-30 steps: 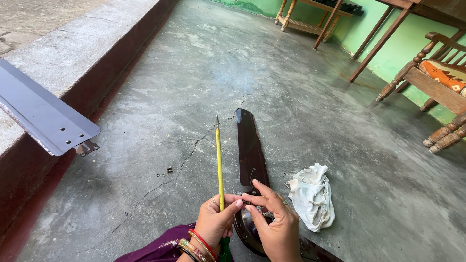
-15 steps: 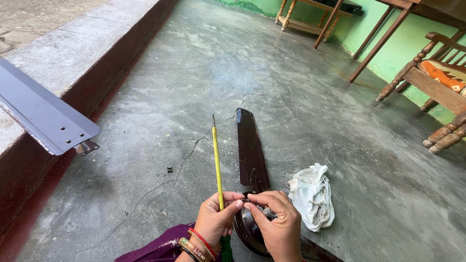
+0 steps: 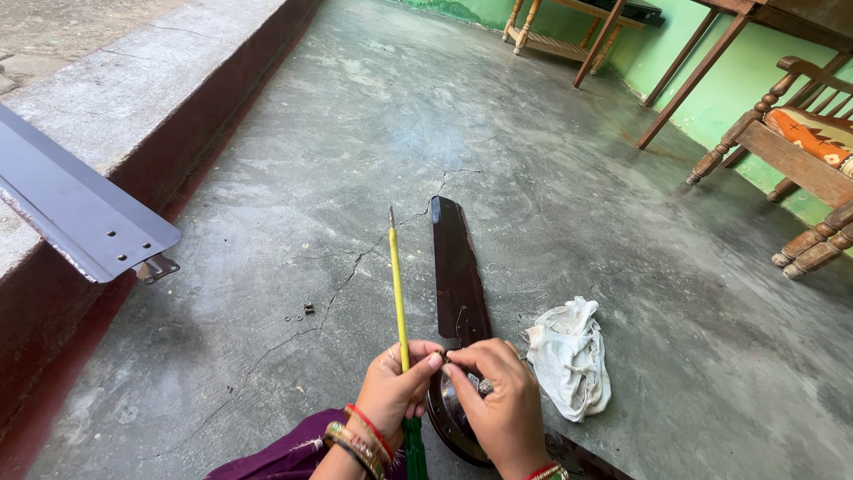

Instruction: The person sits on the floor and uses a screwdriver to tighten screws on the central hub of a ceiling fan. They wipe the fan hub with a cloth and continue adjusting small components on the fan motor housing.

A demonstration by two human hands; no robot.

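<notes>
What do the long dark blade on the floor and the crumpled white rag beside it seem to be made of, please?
The long dark brown fan blade looks like painted sheet metal: thin, flat, glossy, with a sheen along its length. The crumpled white rag appears to be soft woven cloth, probably cotton: it lies in loose folds, matte, with grey stains.

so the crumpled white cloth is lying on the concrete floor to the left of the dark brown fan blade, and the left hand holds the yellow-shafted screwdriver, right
Not quite. The head view shows the crumpled white cloth lying on the concrete floor to the right of the dark brown fan blade, not the left. The rest holds: the left hand grips the yellow-shafted screwdriver.
</notes>
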